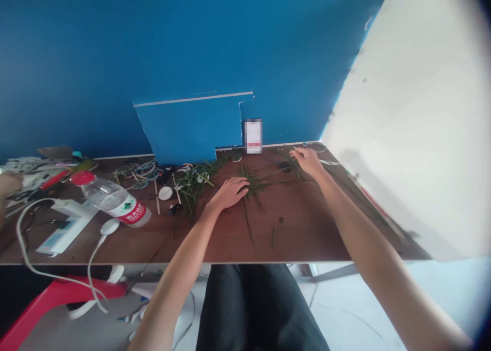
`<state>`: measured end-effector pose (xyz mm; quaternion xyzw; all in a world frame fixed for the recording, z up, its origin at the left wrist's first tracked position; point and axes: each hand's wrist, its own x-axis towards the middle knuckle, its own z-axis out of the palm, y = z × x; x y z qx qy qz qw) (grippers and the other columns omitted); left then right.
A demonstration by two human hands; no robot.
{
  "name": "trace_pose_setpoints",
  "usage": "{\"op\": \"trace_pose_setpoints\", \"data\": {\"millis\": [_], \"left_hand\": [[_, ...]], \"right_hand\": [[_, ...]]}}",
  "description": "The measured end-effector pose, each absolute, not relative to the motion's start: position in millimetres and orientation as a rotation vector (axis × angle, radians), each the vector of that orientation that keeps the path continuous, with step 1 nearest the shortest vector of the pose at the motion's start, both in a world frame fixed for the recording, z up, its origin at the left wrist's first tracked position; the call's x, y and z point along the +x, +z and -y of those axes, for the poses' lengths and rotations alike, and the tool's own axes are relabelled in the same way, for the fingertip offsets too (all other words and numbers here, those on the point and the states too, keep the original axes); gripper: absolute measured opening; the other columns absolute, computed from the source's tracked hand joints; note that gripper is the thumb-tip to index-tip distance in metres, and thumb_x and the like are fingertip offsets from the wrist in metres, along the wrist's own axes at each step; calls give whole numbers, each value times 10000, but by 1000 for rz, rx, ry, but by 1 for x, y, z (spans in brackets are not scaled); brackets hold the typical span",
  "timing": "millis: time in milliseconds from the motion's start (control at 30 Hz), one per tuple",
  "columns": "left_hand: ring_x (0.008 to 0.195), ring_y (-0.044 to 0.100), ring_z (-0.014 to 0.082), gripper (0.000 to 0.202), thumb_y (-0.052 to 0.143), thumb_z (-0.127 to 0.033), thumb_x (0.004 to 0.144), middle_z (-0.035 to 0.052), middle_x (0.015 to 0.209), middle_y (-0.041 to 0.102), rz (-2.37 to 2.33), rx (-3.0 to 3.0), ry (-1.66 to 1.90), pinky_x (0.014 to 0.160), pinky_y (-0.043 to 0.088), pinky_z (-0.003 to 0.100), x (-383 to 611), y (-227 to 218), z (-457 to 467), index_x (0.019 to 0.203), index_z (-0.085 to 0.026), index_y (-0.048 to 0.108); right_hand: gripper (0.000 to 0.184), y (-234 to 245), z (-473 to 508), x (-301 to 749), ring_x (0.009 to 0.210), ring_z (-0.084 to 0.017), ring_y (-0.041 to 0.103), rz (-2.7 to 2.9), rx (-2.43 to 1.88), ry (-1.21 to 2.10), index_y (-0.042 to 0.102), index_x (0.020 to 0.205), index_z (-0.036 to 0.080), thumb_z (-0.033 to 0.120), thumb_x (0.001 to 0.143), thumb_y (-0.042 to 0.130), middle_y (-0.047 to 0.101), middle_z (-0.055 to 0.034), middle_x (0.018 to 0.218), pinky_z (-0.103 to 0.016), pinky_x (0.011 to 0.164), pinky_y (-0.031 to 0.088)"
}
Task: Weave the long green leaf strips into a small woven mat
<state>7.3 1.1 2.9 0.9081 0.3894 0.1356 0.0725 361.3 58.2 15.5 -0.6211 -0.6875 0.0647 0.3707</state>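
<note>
My left hand (230, 192) lies palm down on the table, fingers stretched out over the edge of a loose bundle of narrow green leaf strips (258, 186). Farther back on the right, my right hand (308, 160) reaches over a second small heap of green strips (298, 171). Its fingers are loosely bent and look apart, with nothing visible in them. A small dark object (284, 165) lies just left of that hand. Single leaf pieces (272, 236) are scattered nearer the front edge.
Left of my hands lie more green leaves (194, 190), a white disc (165, 193) and several wire coils. A water bottle (115, 200) lies tilted by a white power strip (69, 228) with cables. A phone-like card (253, 136) leans against the blue wall (291, 59). Another person's hand (9, 184) shows far left.
</note>
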Motion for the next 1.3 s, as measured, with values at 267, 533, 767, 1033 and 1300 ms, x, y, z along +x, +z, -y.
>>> {"op": "trace_pose_setpoints", "data": {"millis": [267,533,767,1033,1300], "left_hand": [[1331,451,232,390,348,-408,1015,59,1419,533,-1160,2738,444,1099,355,421,9,4,-2,1300,-253,564],[1263,523,250,622,472,-470,972,83,1336,589,-1216,2655,745,1073,374,432,13,13,4,1514,-258,251],[1106,605,235,416,437,-430,998,82,1153,669,-1197,2748,785,953,440,370,13,15,4,1353,-226,509],[1052,633,222,377,365,-392,1026,73,1090,694,-1202,2757,772,925,465,356,14,13,3,1282,-239,596],[940,652,204,412,332,-405,1029,63,942,710,-1285,2729,826,874,474,334,11,14,2,966,-207,687]], "right_hand": [[315,32,-25,309,971,-262,483,2049,-1484,-445,730,1071,254,326,987,434,607,-94,972,-383,835,328],[308,38,20,230,910,-230,497,2390,-1136,-598,661,1162,225,135,960,447,620,-95,1009,-360,796,314],[264,19,31,207,914,-233,506,2420,-1139,-706,672,1002,156,137,978,410,627,-107,974,-361,783,339],[217,13,31,205,932,-249,508,2361,-1227,-574,658,951,163,152,958,441,621,-119,981,-357,777,329],[214,7,17,225,887,-246,542,2111,-1494,-473,645,878,197,187,954,445,662,-96,872,-348,736,313]]}}
